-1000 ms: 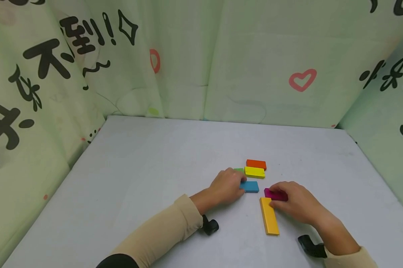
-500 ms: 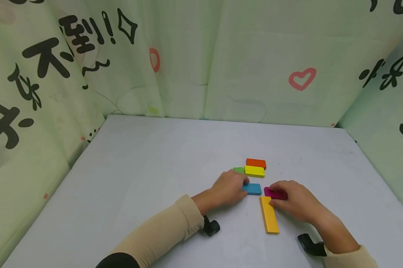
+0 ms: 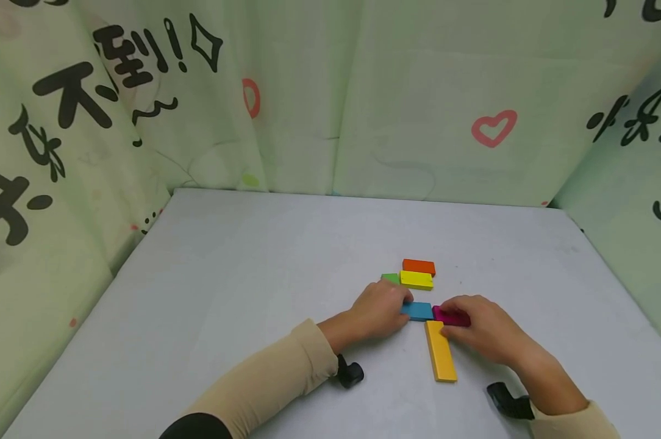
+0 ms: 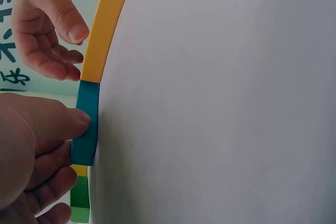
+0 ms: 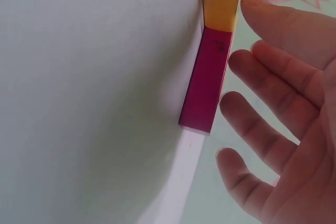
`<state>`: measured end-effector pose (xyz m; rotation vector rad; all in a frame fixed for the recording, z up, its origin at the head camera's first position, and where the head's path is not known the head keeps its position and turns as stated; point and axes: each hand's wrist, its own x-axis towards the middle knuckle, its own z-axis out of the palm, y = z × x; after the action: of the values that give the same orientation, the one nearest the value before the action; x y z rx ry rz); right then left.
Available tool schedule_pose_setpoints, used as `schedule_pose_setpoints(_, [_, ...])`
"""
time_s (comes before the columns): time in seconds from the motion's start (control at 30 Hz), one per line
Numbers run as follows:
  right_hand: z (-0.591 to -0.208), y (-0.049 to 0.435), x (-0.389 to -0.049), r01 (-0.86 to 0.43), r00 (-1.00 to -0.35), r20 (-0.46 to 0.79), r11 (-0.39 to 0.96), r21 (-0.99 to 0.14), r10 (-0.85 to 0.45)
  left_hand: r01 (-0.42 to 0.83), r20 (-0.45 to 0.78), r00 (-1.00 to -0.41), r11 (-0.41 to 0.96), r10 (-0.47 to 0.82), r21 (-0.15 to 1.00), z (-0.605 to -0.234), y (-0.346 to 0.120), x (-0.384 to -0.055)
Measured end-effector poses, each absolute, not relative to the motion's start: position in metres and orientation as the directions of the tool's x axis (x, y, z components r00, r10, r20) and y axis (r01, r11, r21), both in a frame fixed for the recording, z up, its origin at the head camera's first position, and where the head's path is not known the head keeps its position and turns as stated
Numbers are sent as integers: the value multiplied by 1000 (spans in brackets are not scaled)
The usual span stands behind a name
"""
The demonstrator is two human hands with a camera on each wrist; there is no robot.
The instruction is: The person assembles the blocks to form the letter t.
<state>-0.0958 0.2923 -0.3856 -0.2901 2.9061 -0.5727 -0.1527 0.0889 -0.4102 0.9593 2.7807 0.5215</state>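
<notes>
In the head view my left hand pinches a blue block by its left end, thumb on the near side. The thumb shows on the blue block in the left wrist view. My right hand holds a magenta block between thumb and fingers. Blue and magenta lie end to end, touching or nearly so. A long orange-yellow block runs toward me from below their meeting point. The right thumb is against the orange-yellow block's edge in the right wrist view.
Behind the left hand lie a red-orange block, a yellow block and a partly hidden green block. The white table is enclosed by pale green printed curtains. Black wrist cameras hang under both wrists.
My left hand has slid the blue block to the right and slightly nearer, closing the gap to the magenta block. The right hand has stayed almost still.
</notes>
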Motion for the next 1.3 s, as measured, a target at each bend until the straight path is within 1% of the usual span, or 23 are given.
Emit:
schedule_pose_setpoints(0.27, [-385, 291, -95, -151, -965, -141, 906, -395, -223, 573, -34, -776, 727, 629, 380, -410, 89, -151])
schedule_pose_setpoints(0.53, [-386, 291, -94, -165, -967, -119, 907, -387, -227, 582, -39, -764, 715, 644, 386, -410, 89, -150])
schedule_pose_setpoints(0.87, [-386, 289, -92, -169, -969, -107, 913, -370, -223, 588, -17, -766, 711, 643, 387, -410, 89, -150])
schedule_pose_setpoints(1.3, [-386, 289, -92, -130, -969, -143, 910, -394, -200, 581, -26, -768, 712, 640, 394, -410, 90, -150])
